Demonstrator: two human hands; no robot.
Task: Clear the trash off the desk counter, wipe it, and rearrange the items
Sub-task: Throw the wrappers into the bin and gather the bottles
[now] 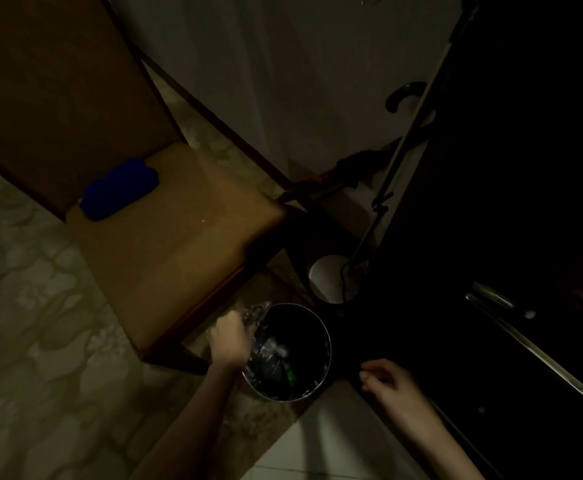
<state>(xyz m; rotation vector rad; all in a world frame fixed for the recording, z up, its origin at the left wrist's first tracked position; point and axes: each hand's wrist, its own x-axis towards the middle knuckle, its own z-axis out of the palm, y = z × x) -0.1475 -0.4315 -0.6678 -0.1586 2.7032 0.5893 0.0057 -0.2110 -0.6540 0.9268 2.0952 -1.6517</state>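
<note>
A round metal trash bin (324, 337) stands on the floor below me, lined with clear plastic and holding dark rubbish and a green scrap (290, 374). My left hand (231, 341) is at the bin's left rim, its fingers closed on crinkled clear plastic (257, 311) at the rim. My right hand (390, 382) hovers to the right of the bin with its fingers loosely curled and nothing in it. The scene is very dim.
A tan padded chair (179, 244) stands left of the bin with a blue cloth (120, 188) on its seat. A dark cabinet (511, 271) with a metal handle fills the right. A white round object (328, 278) and a thin pole (394, 168) sit beyond the bin.
</note>
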